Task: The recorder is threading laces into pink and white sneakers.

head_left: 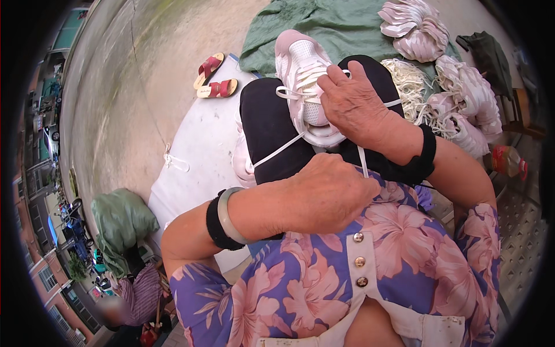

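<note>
A pink and white sneaker [309,87] rests on my black-covered lap, toe pointing away from me. White shoelace [288,92] runs through its upper eyelets, with a loop out to the left and loose lengths over my legs. My right hand [354,104] is closed on the sneaker's right side, near the eyelets; its fingertips partly hide what they pinch. Closer to my body, my left hand [332,194] is closed with the back of the hand up, gripping a taut white lace end that rises toward the sneaker's heel.
A pile of white laces [404,87] and several bundled pink and white shoe parts [462,95] lie at the right on green cloth [324,20]. Red sandals [217,87] sit on a white sheet [191,127] at the left. Another person [139,295] sits at the lower left.
</note>
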### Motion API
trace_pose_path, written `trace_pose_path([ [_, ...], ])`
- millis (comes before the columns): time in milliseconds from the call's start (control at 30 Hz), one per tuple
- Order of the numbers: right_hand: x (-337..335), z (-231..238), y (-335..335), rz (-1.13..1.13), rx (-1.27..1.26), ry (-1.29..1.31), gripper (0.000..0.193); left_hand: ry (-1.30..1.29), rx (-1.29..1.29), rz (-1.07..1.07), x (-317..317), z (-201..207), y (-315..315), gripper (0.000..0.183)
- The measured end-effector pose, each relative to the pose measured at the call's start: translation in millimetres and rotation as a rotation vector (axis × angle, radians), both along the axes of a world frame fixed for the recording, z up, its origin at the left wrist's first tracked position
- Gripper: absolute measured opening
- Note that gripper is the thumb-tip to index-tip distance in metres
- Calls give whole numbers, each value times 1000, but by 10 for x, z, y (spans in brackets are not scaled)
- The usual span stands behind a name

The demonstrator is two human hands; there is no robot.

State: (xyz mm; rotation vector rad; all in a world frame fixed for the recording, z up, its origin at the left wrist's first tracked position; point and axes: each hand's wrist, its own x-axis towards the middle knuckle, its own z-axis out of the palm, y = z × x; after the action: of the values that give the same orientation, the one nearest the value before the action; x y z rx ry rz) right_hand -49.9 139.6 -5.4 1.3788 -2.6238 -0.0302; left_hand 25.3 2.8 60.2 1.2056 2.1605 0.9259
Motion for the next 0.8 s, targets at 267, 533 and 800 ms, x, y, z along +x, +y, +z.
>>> trace_pose_path([
  [267,-327,1,-58,-152,-764,-298,9,60,89,234,56,187,-464,14],
  [533,-492,540,558,-25,-434,-554,10,481,-138,793,111,-153,-1283,7],
  [800,-163,31,1412,-133,-337,-396,9,738,-332,747,309,-877,-1692,13],
])
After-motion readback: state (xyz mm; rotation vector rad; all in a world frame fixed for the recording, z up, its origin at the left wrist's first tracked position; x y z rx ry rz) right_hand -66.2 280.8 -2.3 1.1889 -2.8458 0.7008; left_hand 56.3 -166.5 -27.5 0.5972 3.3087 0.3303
